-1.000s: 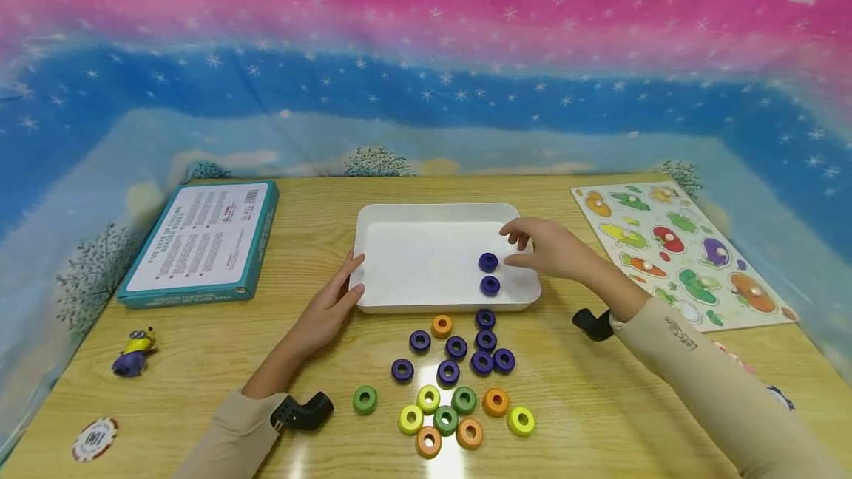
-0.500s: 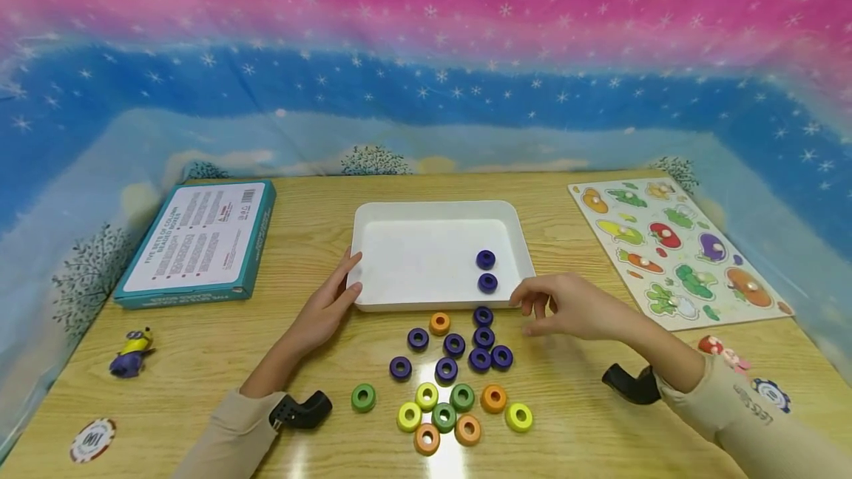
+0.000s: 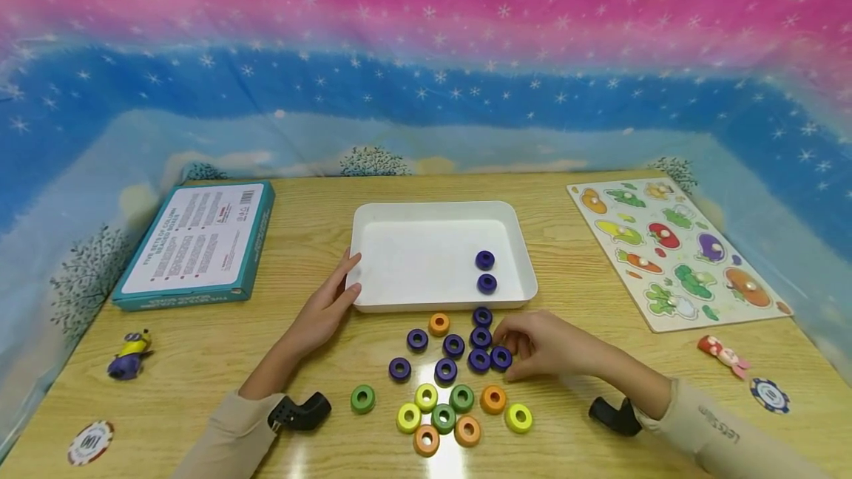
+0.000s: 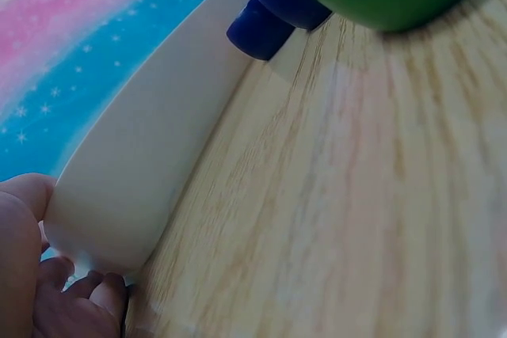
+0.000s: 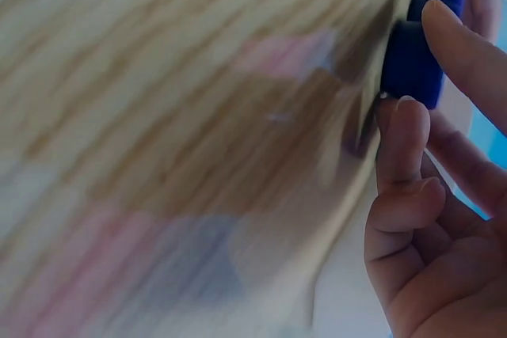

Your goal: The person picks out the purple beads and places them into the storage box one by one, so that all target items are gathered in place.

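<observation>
We log a wooden surface [image 3: 559, 242] across the lower frame; vegetable board [image 3: 672, 253] at right; white tray [image 3: 419, 261] mid-frame; left hand [image 3: 323, 313] at the tray's left end, fingers holding its rim; right hand [image 3: 547, 346] right of centre, fingers narrow about a purple ring [image 3: 501, 367], whether gripping we cannot tell; two tray rings [image 3: 485, 267], purple, inside at right; orange rings [image 3: 494, 409], green rings [image 3: 462, 407] and yellow rings [image 3: 426, 406] below.
</observation>
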`<state>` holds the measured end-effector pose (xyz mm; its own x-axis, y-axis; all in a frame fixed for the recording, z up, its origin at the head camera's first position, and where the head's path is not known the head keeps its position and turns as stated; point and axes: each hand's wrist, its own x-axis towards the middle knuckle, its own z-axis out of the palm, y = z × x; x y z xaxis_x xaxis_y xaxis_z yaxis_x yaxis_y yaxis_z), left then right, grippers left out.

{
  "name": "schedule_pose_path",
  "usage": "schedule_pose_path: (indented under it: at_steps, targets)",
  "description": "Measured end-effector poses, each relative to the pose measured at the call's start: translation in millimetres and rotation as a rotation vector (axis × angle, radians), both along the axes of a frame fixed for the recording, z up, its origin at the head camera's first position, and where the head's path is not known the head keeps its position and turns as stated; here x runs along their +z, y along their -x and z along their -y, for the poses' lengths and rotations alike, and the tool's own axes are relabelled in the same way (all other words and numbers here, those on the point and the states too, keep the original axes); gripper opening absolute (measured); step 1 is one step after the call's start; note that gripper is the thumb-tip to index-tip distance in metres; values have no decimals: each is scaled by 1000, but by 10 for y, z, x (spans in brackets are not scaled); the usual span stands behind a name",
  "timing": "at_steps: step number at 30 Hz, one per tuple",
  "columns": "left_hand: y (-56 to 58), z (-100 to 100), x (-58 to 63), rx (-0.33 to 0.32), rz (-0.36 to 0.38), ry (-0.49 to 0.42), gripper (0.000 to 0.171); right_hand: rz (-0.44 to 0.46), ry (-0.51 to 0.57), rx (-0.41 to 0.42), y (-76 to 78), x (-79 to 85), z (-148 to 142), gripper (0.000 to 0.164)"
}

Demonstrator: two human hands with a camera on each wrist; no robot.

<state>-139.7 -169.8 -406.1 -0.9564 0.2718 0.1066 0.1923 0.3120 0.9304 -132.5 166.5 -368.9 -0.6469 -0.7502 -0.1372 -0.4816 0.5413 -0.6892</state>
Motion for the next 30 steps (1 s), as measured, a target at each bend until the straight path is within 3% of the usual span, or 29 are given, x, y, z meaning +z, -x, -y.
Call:
schedule_pose_path:
  at_steps: [7,15,22,30]
  targets:
    - [16,20,-87,2,-14,1,50,-17,-31,-4,-12,26,7,28]
    - [-2,9,-6,-7,-7,-2,48,-141,-46,-54,134,309,-76,27]
    - [-83,-59,192,3,-13,22,46,-296,-39,-126,527,517,-125,31]
    - [-101,-66,204,13,-2,8,46,-318,-84,-169,1040,402,15,32]
